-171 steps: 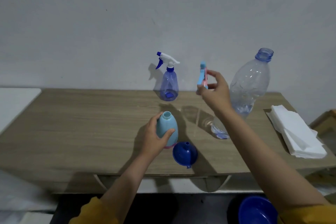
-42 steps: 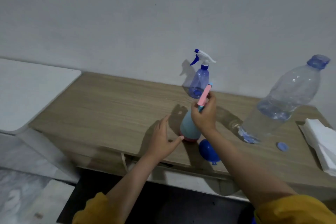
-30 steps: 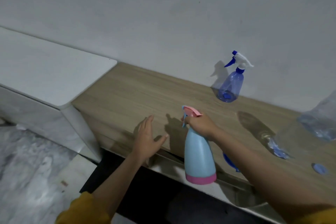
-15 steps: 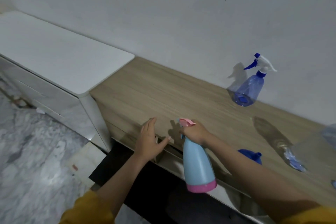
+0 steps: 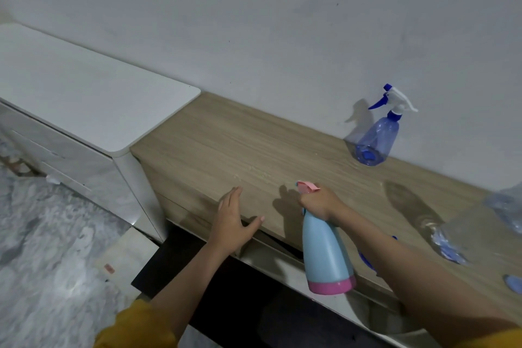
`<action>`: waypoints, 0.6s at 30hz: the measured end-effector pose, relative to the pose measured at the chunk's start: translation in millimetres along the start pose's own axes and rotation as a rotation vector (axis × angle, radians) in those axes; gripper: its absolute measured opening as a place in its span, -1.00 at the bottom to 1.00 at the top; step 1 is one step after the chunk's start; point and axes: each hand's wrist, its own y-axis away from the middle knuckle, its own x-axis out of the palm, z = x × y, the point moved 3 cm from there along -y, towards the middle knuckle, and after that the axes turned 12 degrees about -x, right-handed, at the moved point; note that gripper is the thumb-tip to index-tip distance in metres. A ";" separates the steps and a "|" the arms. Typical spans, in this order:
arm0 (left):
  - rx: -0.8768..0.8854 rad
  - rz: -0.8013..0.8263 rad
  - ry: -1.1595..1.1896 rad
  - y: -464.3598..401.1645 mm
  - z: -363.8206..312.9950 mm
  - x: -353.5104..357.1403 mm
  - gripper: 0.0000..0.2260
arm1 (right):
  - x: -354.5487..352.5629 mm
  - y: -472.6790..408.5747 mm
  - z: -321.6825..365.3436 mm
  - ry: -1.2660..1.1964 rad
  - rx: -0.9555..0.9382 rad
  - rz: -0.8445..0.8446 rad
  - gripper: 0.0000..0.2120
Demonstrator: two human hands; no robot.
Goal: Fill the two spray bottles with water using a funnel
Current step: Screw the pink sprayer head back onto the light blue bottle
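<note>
My right hand [image 5: 320, 202] grips the neck of a light blue spray bottle [image 5: 324, 251] with a pink base and pink trigger head, held in the air over the front edge of the wooden table [image 5: 226, 144]. My left hand [image 5: 233, 220] is open, fingers spread, just above the table's front edge to the left of the bottle. A clear blue spray bottle [image 5: 377, 137] with a white and blue trigger stands by the wall. The blue funnel [image 5: 367, 258] is mostly hidden behind my right forearm. The large clear water bottle [image 5: 480, 223] lies at the right edge of the frame.
A blue bottle cap [image 5: 514, 282] lies on the table at the far right. A white cabinet [image 5: 84, 104] adjoins the table's left end. Marble floor [image 5: 42, 263] shows at the lower left, with a dark gap under the table.
The spray head was fitted onto the light blue bottle, and my right hand lifted it off the table toward the front edge. My left hand let go of it. The view swung left.
</note>
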 end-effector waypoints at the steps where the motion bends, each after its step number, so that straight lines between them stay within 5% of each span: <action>1: 0.009 0.007 0.005 0.7 -3.3 2.4 -0.21 | -3.0 1.8 -1.5 0.013 0.002 -0.004 -0.83; 7: 0.073 -0.017 0.097 9.6 -40.7 18.0 -0.22 | -28.0 3.1 1.8 -0.070 -0.030 -0.090 -0.78; 12: 0.112 0.079 0.285 16.3 -82.0 29.9 -0.20 | -57.3 -10.7 11.4 -0.190 -0.138 -0.365 -0.76; 18: 0.172 0.136 0.466 9.1 -132.8 35.3 -0.40 | -90.0 -17.7 20.0 -0.257 -0.278 -0.624 -0.54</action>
